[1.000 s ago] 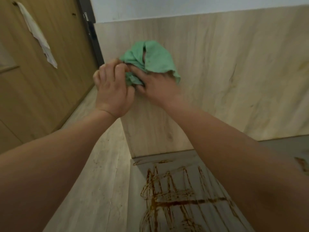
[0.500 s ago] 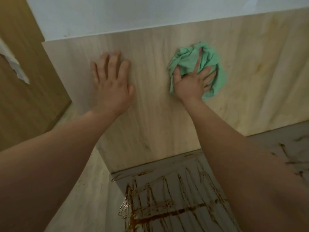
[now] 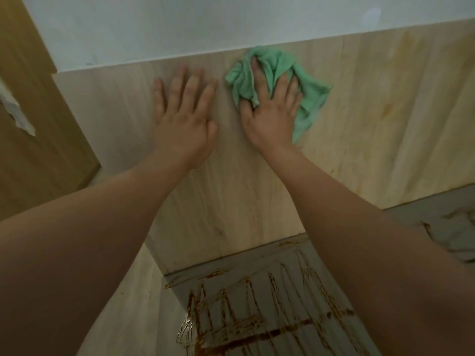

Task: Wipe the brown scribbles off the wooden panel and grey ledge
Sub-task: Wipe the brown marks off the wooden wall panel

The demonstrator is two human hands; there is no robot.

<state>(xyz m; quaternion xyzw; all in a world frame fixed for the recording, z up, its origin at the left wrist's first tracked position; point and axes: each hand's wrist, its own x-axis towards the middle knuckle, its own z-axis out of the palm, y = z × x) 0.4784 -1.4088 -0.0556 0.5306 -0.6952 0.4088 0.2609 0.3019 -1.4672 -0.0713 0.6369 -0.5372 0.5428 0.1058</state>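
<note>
The right hand (image 3: 272, 119) has slid the green cloth (image 3: 312, 96) up to the wooden panel's (image 3: 231, 201) top edge, nearer the left hand (image 3: 183, 119). Both hands press flat on the panel, fingers spread. The panel looks nearly clean. Below it, the grey ledge's (image 3: 442, 214) brown scribbles (image 3: 272, 332) remain unwiped.

You face a white wall (image 3: 180, 27); left, a brown wooden door (image 3: 43, 160) bears torn paper (image 3: 15, 111), by pale wood floor (image 3: 128, 317).
</note>
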